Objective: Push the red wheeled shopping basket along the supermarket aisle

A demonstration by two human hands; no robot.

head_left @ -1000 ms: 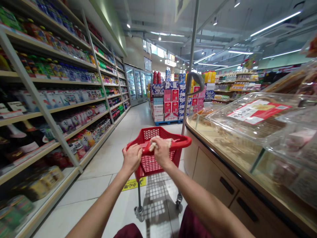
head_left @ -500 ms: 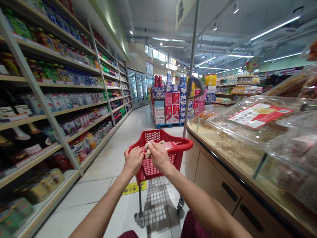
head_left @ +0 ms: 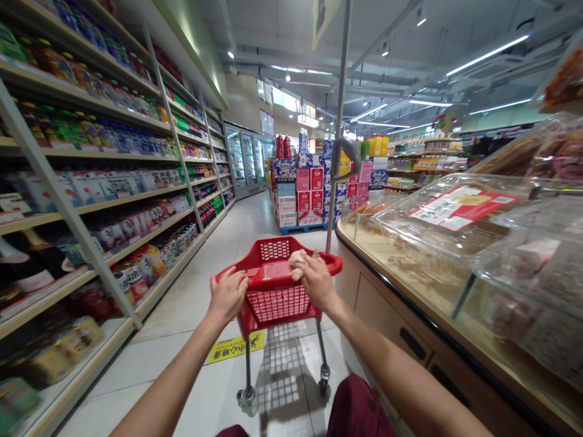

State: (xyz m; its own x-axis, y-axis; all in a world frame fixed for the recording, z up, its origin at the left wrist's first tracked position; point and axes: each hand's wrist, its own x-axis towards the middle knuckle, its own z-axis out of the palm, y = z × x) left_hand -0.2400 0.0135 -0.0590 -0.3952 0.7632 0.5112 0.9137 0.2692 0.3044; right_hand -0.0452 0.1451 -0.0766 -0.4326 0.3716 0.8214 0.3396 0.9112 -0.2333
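A small red shopping cart (head_left: 273, 291) stands upright on the tiled aisle floor, its perforated plastic basket on a thin metal frame with small wheels. A pale crumpled cloth (head_left: 298, 266) lies bunched against the right end of its near rim, at the handle, partly covered there.
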